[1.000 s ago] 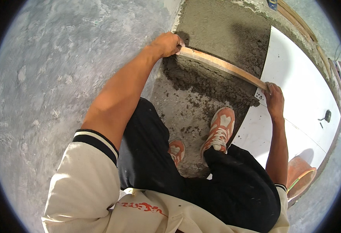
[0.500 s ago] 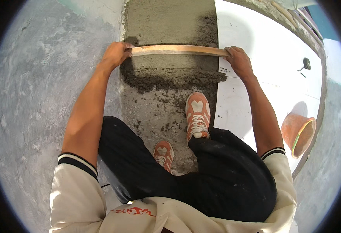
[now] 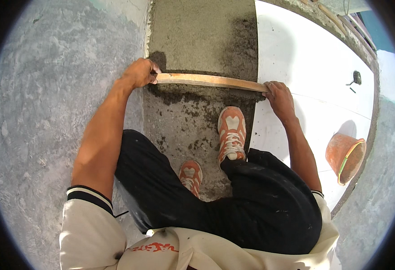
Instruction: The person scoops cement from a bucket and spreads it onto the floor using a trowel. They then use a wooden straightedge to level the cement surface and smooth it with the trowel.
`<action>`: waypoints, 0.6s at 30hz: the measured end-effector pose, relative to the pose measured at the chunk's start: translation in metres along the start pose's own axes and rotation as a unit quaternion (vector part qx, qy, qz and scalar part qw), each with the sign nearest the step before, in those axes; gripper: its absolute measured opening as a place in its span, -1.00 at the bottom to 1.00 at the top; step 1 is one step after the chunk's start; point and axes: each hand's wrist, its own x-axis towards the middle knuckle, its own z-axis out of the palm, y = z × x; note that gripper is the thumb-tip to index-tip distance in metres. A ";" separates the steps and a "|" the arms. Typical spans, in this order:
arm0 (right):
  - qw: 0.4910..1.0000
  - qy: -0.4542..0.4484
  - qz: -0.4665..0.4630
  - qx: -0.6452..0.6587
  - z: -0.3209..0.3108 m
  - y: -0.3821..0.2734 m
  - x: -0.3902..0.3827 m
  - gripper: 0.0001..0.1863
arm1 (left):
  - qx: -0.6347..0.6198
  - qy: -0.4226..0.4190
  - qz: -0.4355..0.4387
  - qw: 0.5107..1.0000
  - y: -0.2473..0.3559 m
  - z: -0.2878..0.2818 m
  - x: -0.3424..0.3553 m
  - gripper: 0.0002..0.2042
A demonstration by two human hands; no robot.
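Note:
A long wooden straightedge (image 3: 211,81) lies crosswise over a strip of wet grey mortar (image 3: 197,40). My left hand (image 3: 141,73) grips its left end close to the plastered wall, and my right hand (image 3: 278,96) grips its right end above the edge of the white tiles. Beyond the wood the mortar looks mostly flat, with a darker, rougher patch along its right side. Dark loose mortar gathers along the near side of the wood. Between that and my feet is rough bare floor (image 3: 170,130) with scattered crumbs.
White floor tiles (image 3: 310,117) run along the right. An orange bucket (image 3: 345,155) lies tipped on them, and a small dark tool (image 3: 356,78) rests farther back. A grey plastered wall (image 3: 62,108) borders the left. My orange shoes (image 3: 232,135) stand on the rough floor.
Both hands have drawn the wooden straightedge toward me, its right end more so, leaving it slanted. More flattened mortar shows behind it, and the loose ridge in front is nearer my feet.

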 end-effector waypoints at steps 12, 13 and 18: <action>1.000 0.009 0.006 0.011 0.005 0.002 -0.004 -0.63 | -0.003 -0.002 0.025 1.000 -0.006 -0.003 0.005 -0.62; 1.000 0.023 0.003 0.006 0.002 0.005 0.007 -0.64 | -0.009 0.018 0.017 1.000 -0.006 -0.007 0.010 -0.62; 0.999 0.030 -0.034 -0.015 0.009 0.010 0.021 -0.67 | 0.003 0.046 0.010 0.999 -0.003 -0.010 0.008 -0.75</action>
